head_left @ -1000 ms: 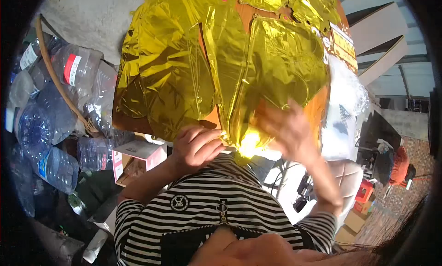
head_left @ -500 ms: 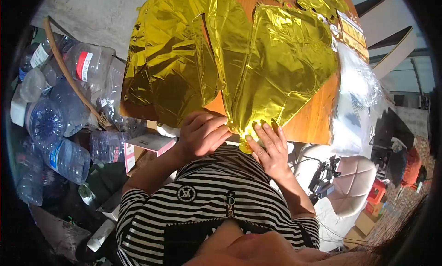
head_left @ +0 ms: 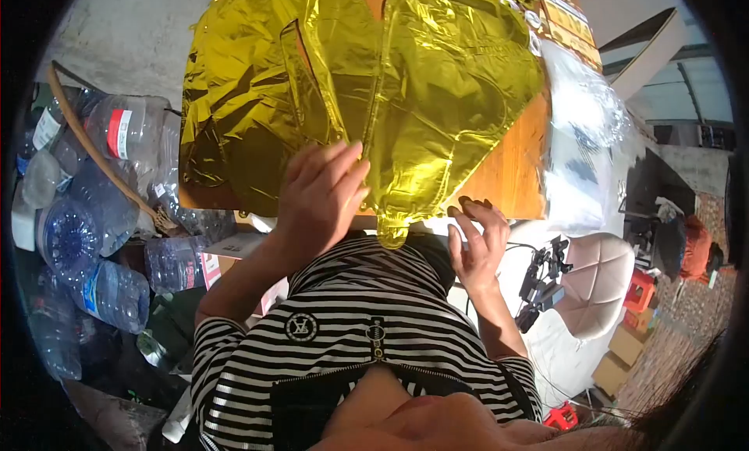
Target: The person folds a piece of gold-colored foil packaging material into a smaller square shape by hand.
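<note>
A flat gold foil balloon lies on the wooden table, its narrow neck tab hanging over the near edge. My left hand rests at the lower edge of a second gold foil sheet, fingers stretched out and nothing gripped. To the right of the neck tab, my right hand is at the table's front edge, its fingers spread and slightly bent, off the foil.
Large clear plastic bottles are piled on the left behind a curved wooden stick. Clear plastic bags lie along the table's right side. A padded pale chair and a red stool stand on the right.
My right hand has let go of the balloon's neck and moved right. My left hand has moved up onto the foil, its fingers straightening. The whole view has shifted slightly.
</note>
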Demonstrator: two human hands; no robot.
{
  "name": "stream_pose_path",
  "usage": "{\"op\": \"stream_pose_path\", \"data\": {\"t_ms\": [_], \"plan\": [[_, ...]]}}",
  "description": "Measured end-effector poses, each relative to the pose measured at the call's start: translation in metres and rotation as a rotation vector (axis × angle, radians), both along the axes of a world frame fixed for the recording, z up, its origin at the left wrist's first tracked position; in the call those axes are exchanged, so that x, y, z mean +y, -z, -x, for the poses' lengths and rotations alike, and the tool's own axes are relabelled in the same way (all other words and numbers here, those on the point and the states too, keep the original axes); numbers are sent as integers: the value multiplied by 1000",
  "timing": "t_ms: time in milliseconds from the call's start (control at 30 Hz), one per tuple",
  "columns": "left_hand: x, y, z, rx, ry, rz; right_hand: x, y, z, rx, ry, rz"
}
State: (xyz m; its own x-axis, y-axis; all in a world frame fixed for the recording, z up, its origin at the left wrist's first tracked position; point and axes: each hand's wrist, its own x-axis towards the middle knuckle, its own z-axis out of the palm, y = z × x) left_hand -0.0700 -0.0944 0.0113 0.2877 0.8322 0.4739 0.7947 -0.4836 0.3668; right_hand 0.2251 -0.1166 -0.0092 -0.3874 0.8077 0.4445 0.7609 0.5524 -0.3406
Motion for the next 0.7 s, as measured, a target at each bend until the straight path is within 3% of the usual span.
{"op": "stream_pose_path", "data": {"t_ms": [167,700], "plan": [[17,10,0,121,-20,35,-2,3,11,52,-17,10],[16,9,-2,136,-25,16,3,-3,11,30,-86,11]]}}
